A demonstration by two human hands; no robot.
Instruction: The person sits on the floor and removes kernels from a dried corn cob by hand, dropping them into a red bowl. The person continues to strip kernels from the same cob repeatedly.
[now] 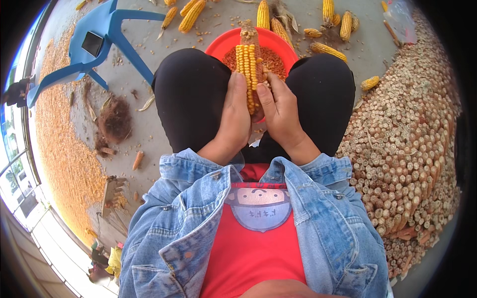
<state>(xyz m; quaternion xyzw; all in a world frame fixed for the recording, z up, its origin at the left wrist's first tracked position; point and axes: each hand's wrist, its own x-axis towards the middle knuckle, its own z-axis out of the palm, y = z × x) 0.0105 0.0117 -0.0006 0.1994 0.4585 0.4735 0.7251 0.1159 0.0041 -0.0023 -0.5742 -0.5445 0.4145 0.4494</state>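
A partly shelled ear of corn (246, 61) is held lengthwise between my hands, over the near side of a red plastic basin (220, 39). Yellow kernels cover its left side, while its right side and far end show bare cob. My left hand (236, 111) grips the ear from the left, thumb along the kernel rows. My right hand (277, 108) closes on its right side, with a few loose kernels at the fingers. Reddish-orange kernels (274, 61) lie in the basin between my knees. My palms' undersides are hidden.
Several unshelled ears (192, 15) lie on the concrete floor beyond the basin. A blue plastic chair (89, 28) bearing a dark flat device stands at the left, near spread kernels (63, 149). Stacked bare cobs (406, 160) fill the right. A clump of corn silk (114, 120) lies left.
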